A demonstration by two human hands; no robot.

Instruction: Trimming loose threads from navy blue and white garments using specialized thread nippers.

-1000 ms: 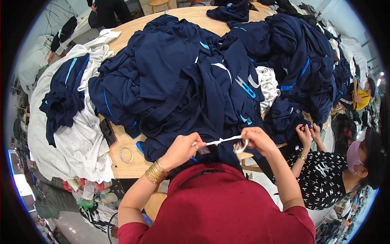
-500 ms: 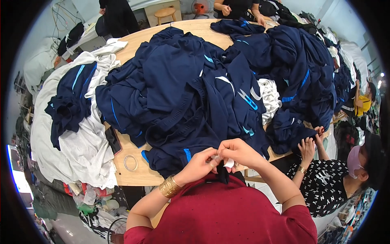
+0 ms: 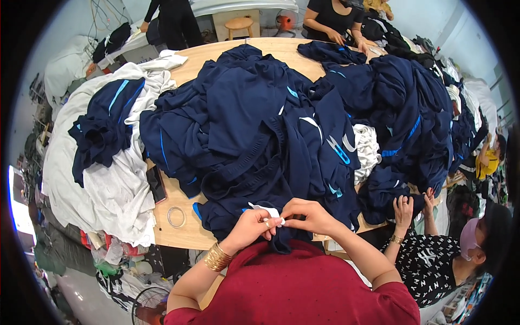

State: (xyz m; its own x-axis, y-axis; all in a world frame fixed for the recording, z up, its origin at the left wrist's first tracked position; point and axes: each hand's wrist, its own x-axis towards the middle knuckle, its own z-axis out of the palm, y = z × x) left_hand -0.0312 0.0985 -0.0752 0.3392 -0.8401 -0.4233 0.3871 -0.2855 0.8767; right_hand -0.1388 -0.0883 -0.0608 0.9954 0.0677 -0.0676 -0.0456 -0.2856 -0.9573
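Note:
At the table's near edge, my left hand, above a gold bangle, pinches a white piece of fabric. My right hand meets it from the other side, its fingertips closed on the same white piece. Dark navy cloth hangs below the fingers, seemingly joined to the white; the exact join is hidden by them. Just beyond lies a large heap of navy garments with light blue and white trim. Blue thread snips rest on the heap's right side.
White cloth covers the table's left side, with a navy garment on top. A tape roll and a dark flat phone-like object lie nearby. At right, a co-worker handles navy cloth; another person works across the table.
My hands have shifted slightly left, and the right hand has lowered. More of the white piece now shows above my left fingers. The whole view has tilted a little.

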